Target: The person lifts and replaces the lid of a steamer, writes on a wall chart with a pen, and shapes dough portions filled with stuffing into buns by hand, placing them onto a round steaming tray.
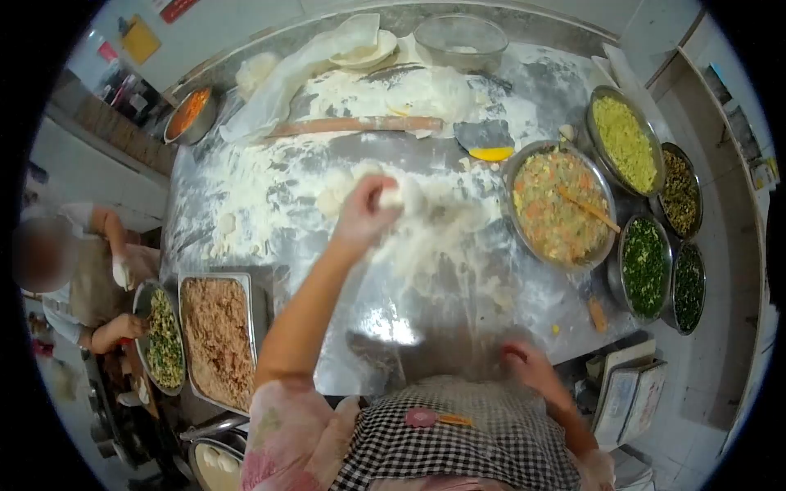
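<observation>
My left hand reaches over the middle of the floured metal table. Its fingers are closed round a pale piece of dough. Just behind and left of that hand lie more dough pieces, partly covered by the hand. Low at the table's front edge is my right hand, near my checked apron. Motion smears its fingers, and I cannot make out anything in them.
A rolling pin and a scraper lie further back. To the right stand bowls of filling, the nearest a large mixed one with a wooden spatula. A meat tray sits at left, beside another person holding dough.
</observation>
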Tool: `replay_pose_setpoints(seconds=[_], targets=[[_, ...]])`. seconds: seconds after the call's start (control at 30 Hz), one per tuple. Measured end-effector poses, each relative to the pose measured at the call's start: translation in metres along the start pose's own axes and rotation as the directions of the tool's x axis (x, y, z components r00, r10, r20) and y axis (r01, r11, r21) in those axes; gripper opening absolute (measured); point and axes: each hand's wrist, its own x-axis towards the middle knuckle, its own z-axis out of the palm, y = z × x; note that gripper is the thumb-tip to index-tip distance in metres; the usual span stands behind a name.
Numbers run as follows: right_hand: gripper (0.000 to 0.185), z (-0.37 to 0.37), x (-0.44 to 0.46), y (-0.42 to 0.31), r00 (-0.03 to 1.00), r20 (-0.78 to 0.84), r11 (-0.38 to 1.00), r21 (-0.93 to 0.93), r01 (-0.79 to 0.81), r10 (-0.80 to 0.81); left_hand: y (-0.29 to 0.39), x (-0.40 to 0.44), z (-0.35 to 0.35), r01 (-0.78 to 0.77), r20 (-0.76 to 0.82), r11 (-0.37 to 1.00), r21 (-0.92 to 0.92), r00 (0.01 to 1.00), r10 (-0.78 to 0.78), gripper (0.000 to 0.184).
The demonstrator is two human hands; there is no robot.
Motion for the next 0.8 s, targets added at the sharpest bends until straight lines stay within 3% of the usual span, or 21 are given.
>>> replay_pose_setpoints(seconds=[0.07, 0.13, 0.17, 0.2, 0.23, 0.33, 0.37, 0.47, 0.6, 0.63, 0.73, 0.8], targets=[[0.031, -0.007, 0.008, -0.004, 0.998, 0.066, 0.999, -0.024, 0.027, -0.025, 0.002, -0.07, 0.02, 0.086, 0.012, 0.988, -0.129, 0.996, -0.085, 0.033], [0.032, -0.013, 0.016, -0.001, 0.983, 0.18, 1.0, -0.003, 0.028, -0.027, -0.063, -0.135, 0.033, 0.078, 0.082, 0.993, 0.094, 0.993, -0.085, 0.038], [0.031, -0.014, 0.015, 0.0, 0.982, 0.185, 0.999, 0.032, 0.021, -0.026, -0.085, -0.157, 0.036, -0.116, 0.166, 0.9, 0.419, 0.985, 0.05, 0.04], [0.031, -0.014, 0.014, -0.001, 0.981, 0.19, 0.998, 0.068, 0.015, -0.028, -0.09, -0.175, 0.039, -0.311, 0.296, 0.673, 0.671, 0.945, 0.141, 0.043], [0.03, -0.016, 0.017, -0.002, 0.982, 0.184, 0.994, 0.103, 0.026, -0.044, -0.093, -0.19, 0.04, -0.341, 0.306, 0.613, 0.713, 0.938, 0.165, 0.049], [0.032, -0.031, 0.017, -0.004, 0.96, 0.261, 0.994, -0.012, 0.104, -0.097, -0.085, -0.19, 0.065, -0.223, 0.009, 0.728, 0.648, 0.958, 0.286, 0.053], [0.032, -0.034, 0.016, -0.001, 0.954, 0.275, 0.991, -0.026, 0.131, -0.119, -0.078, -0.182, 0.074, -0.205, 0.025, 0.654, 0.728, 0.962, 0.273, 0.046], [0.032, -0.039, 0.008, 0.012, 0.936, 0.313, 0.98, -0.063, 0.19, -0.162, -0.106, -0.168, 0.1, -0.361, 0.249, 0.482, 0.798, 0.927, 0.282, 0.035], [0.032, -0.055, -0.005, 0.027, 0.919, 0.348, 0.972, -0.069, 0.224, -0.187, -0.113, -0.197, 0.109, -0.339, 0.24, 0.557, 0.758, 0.939, 0.245, 0.026], [0.032, -0.058, -0.008, 0.029, 0.919, 0.344, 0.972, -0.058, 0.228, -0.195, -0.109, -0.211, 0.105, -0.287, 0.265, 0.608, 0.74, 0.956, 0.129, 0.024], [0.032, -0.07, -0.02, 0.036, 0.946, 0.304, 0.993, 0.07, 0.097, -0.114, -0.094, -0.232, 0.102, -0.141, 0.209, 0.608, 0.781, 0.977, -0.043, 0.036], [0.032, -0.073, -0.019, 0.054, 0.946, 0.3, 0.992, 0.038, 0.12, -0.126, -0.082, -0.226, 0.121, -0.162, 0.171, 0.354, 0.921, 0.985, 0.008, 0.054]])
